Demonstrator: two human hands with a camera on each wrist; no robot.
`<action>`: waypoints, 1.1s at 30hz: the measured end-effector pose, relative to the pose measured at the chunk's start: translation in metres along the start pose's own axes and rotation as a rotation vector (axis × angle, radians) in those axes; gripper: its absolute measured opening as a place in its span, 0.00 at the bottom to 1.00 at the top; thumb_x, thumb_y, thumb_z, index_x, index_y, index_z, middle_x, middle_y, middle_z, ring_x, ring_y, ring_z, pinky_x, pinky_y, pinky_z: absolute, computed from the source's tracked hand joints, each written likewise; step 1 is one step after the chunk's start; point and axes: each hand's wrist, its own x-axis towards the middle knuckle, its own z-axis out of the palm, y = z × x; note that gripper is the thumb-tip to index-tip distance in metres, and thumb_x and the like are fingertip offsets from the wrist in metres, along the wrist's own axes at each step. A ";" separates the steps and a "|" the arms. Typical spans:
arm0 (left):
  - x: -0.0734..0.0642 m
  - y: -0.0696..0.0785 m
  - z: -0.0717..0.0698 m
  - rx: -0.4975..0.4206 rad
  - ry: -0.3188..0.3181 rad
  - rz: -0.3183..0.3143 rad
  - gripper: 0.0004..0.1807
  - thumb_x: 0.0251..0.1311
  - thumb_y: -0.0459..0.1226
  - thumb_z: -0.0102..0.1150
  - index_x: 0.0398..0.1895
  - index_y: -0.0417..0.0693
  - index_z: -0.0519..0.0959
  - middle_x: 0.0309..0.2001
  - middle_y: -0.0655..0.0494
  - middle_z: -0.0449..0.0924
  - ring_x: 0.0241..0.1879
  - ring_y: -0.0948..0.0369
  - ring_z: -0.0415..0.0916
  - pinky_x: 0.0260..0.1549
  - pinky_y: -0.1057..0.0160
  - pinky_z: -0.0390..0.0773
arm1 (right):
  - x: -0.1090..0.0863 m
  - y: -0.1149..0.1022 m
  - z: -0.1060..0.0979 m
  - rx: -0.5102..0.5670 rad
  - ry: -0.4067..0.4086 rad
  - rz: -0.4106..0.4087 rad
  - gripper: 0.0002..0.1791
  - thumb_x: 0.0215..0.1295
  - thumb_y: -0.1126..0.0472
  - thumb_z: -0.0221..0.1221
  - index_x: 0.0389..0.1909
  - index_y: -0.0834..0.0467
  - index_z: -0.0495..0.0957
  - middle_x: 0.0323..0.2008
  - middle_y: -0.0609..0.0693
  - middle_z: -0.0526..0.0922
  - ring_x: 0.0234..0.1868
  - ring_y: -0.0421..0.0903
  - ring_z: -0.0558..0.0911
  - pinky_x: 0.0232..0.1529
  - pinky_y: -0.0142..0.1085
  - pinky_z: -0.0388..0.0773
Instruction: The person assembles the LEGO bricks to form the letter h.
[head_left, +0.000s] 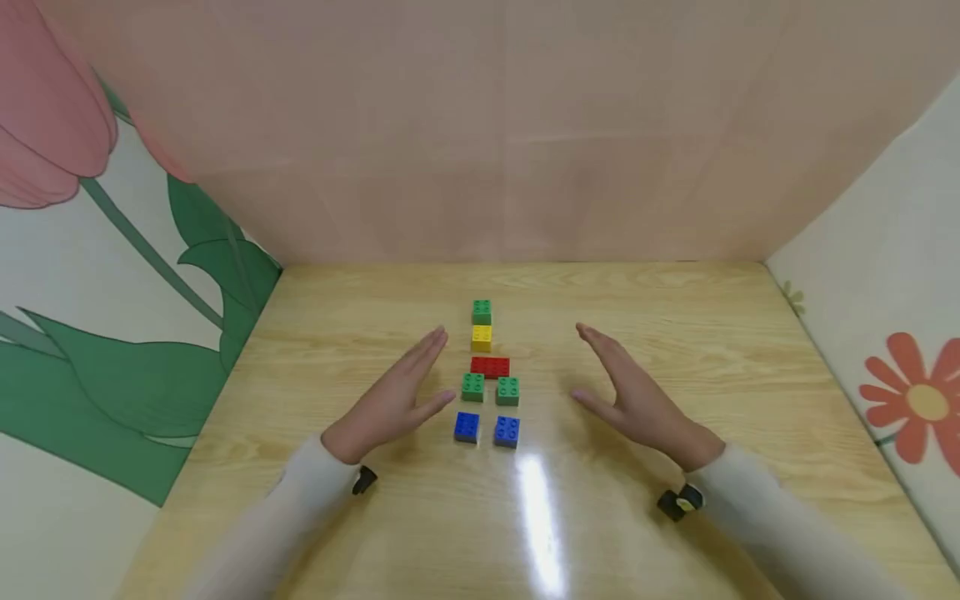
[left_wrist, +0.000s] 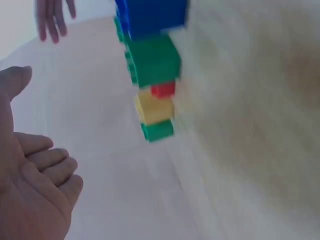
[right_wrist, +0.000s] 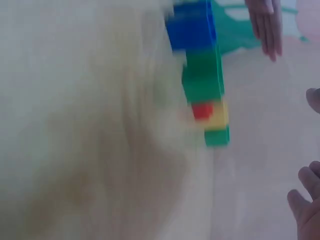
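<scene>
Toy building bricks stand in a figure-like layout on the table. A green brick (head_left: 482, 312) is farthest, then a yellow brick (head_left: 482, 337) and a wider red brick (head_left: 490, 367). Closer in come two green bricks side by side, left (head_left: 472, 387) and right (head_left: 507, 391), then a left blue brick (head_left: 467, 427) and a right blue brick (head_left: 507, 432). My left hand (head_left: 393, 404) hovers to their left, fingers straight and thumb spread, holding nothing. To their right, farther off, my right hand (head_left: 641, 404) is held likewise, palm facing inward.
The wooden table (head_left: 360, 542) meets a pale pink back panel (head_left: 495, 167). Side panels carry printed flowers, a tulip (head_left: 52, 108) on the left and a red flower (head_left: 903, 392) on the right. Black straps with small devices (head_left: 678, 502) sit at both wrists.
</scene>
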 end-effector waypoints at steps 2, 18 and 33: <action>-0.007 0.006 0.004 -0.030 0.000 0.003 0.44 0.67 0.51 0.56 0.78 0.54 0.44 0.78 0.57 0.42 0.74 0.58 0.45 0.68 0.51 0.59 | -0.005 -0.010 0.008 0.020 0.000 -0.013 0.49 0.64 0.51 0.65 0.78 0.51 0.45 0.75 0.48 0.53 0.73 0.51 0.56 0.68 0.52 0.59; -0.020 0.008 0.044 -0.220 -0.086 -0.133 0.35 0.63 0.51 0.61 0.71 0.50 0.66 0.68 0.58 0.67 0.64 0.58 0.67 0.60 0.57 0.71 | -0.018 -0.043 0.072 0.171 -0.038 -0.009 0.45 0.61 0.51 0.68 0.74 0.58 0.57 0.68 0.53 0.67 0.67 0.51 0.67 0.63 0.52 0.68; -0.018 0.003 0.052 -0.204 -0.159 -0.138 0.27 0.65 0.43 0.62 0.65 0.45 0.73 0.62 0.54 0.74 0.61 0.58 0.72 0.59 0.58 0.73 | -0.014 -0.047 0.089 0.142 -0.041 0.110 0.27 0.61 0.55 0.68 0.60 0.56 0.74 0.55 0.45 0.78 0.56 0.41 0.77 0.57 0.40 0.76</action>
